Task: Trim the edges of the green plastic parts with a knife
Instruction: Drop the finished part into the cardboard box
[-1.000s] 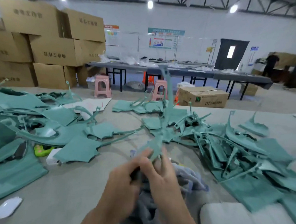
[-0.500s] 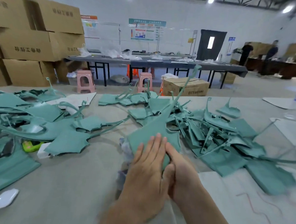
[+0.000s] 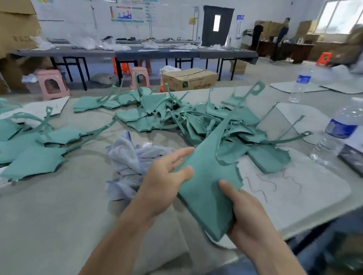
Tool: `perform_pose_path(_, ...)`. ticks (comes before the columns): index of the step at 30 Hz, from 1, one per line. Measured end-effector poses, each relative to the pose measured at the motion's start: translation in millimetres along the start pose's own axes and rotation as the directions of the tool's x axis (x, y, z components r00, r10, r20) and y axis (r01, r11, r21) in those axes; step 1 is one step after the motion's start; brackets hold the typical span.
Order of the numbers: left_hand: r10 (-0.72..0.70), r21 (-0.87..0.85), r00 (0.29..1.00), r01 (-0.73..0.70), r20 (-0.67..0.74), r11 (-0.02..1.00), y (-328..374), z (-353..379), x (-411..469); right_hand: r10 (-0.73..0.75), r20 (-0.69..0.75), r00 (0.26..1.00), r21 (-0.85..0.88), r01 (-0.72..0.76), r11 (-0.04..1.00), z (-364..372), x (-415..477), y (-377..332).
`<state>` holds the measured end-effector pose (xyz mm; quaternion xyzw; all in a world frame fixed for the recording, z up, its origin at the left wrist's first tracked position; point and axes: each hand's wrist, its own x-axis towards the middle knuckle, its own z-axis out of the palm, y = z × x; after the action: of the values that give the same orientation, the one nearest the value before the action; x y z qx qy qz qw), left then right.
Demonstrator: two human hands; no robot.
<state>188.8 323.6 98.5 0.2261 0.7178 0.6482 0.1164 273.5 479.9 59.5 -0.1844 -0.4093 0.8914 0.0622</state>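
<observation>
Currently, both hands held one green plastic part (image 3: 205,180) up over the near edge of the table (image 3: 35,224), tilted, with its long thin stem running up and away toward the heap. Left hand (image 3: 163,187): thumb on top of the part's left edge, fingers stretched along and under that edge, so a pinch between thumb and fingers. Right hand (image 3: 248,216): thumb laid on the upper face, fingers wrapped beneath the lower corner, cradling it.

No knife was visible anywhere in the head view; whether one lay hidden under the cloth (image 3: 131,155) just left of the hands, could not tell.

Right edge of the held part looked ragged, with flash along it. A heap of green parts (image 3: 177,116) lay further back on the table, more green parts (image 3: 32,148) spread to the left. Two water bottles (image 3: 336,135) stood at the right, well apart from the work.

Judgement: step in hand was inspecting or positioning a part, cutting not under way. Next move would call for freeing one hand to take a blade while the other steadied the part, ragged edge turned toward the cutting hand. Many pieces still looked untrimmed, so the task seemed far from finished.
</observation>
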Motion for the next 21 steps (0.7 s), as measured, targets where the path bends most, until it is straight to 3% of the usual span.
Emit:
perform_pose_path(4, -0.072, -0.197, 0.974, 0.115, 0.213, 0.974, -8, 63, -9, -0.073, -0.09, 0.993, 0.016, 0.075, 0.997, -50, -38, -15)
perform_pose_path(7, -0.149, -0.249, 0.957, 0.212, 0.249, 0.945, -21, 118, -24, -0.08, -0.204, 0.976, 0.075, 0.097, 0.992, -96, -72, -12)
perform_pose_path(11, -0.151, -0.138, 0.908, 0.22, 0.39, 0.966, -45, 199, -54, -0.042, -0.392, 0.919, 0.187, 0.125, 0.974, -163, -129, 3)
perform_pose_path(14, -0.136, -0.025, 0.803, 0.185, 0.58, 0.982, -58, 254, -84, -0.006, -0.516, 0.856, 0.274, 0.172, 0.946, -210, -180, 19)
perform_pose_path(18, -0.243, 0.156, 0.624, 0.192, 0.743, 0.969, -74, 326, -131, 0.1, -0.726, 0.681, 0.34, 0.229, 0.912, -266, -245, 50)
perform_pose_path(19, -0.276, 0.192, 0.581, 0.202, 0.766, 0.96, -77, 341, -142, 0.135, -0.781, 0.61, 0.34, 0.235, 0.91, -278, -260, 58)
perform_pose_path(21, -0.298, 0.225, 0.537, 0.199, 0.789, 0.954, -85, 363, -164, 0.193, -0.902, 0.387, 0.296, 0.228, 0.928, -305, -292, 72)
